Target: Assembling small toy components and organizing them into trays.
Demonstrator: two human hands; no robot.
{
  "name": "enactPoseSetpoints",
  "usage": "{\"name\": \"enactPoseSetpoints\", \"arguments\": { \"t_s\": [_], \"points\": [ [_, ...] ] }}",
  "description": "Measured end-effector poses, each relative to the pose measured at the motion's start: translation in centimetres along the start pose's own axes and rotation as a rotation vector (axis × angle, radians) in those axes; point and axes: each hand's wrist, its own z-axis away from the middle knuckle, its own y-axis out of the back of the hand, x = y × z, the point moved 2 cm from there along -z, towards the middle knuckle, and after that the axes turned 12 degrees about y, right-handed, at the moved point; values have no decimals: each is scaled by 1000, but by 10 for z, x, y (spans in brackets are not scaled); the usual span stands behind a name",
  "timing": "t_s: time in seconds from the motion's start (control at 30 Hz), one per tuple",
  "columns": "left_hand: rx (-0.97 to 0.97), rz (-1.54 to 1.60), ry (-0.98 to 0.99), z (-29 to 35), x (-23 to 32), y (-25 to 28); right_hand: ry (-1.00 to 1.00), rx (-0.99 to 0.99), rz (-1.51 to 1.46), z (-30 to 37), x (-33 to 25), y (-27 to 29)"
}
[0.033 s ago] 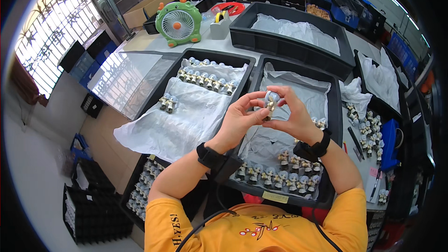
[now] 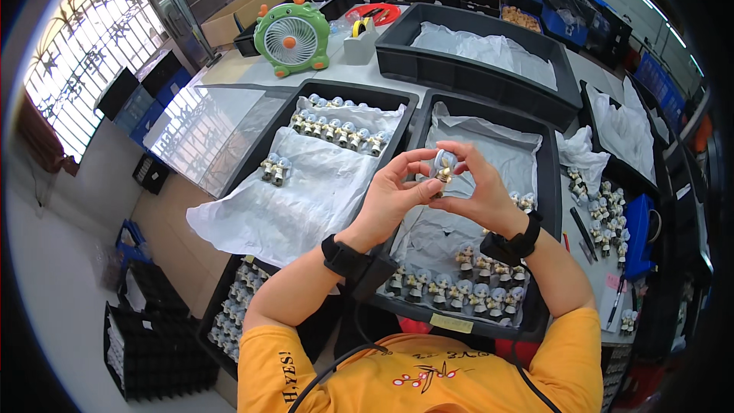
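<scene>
A small figurine (image 2: 443, 166) with pale blue-grey hair and a cream-and-gold outfit is held upright between both my hands, above the right-hand tray (image 2: 552, 176). Fingers and thumb of my left hand (image 2: 401, 187) pinch it from the left. From the other side my right hand (image 2: 485, 191) curls round it, thumb low and fingertips at its head. Below my wrists, several similar figurines (image 2: 460, 293) stand in rows on white paper along that tray's near edge. The left-hand tray (image 2: 264, 118) has more rows at its far end and a pair of figurines (image 2: 276, 169) apart on the paper.
A green fan (image 2: 293, 42) and a tape dispenser (image 2: 359, 42) stand behind the trays. At the back lies a large black tray (image 2: 489, 80) lined with paper. To the right are loose figurines (image 2: 608, 218), a black pen (image 2: 583, 235) and a blue bin (image 2: 641, 237).
</scene>
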Motion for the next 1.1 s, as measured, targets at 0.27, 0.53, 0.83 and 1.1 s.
{"name": "enactPoseSetpoints", "arguments": {
  "t_s": [0.27,0.53,0.83,1.1],
  "points": [
    [39,-49,-70,1,0,1,9,30,19,-2,-2,-4],
    [39,-47,-74,0,-1,3,-31,9,3,-1,1,-1],
    [18,-68,-92,2,1,-2,39,1,56,-3,-1,1],
    [27,-71,-95,2,3,0,37,21,44,-4,-3,2]
  ]
}}
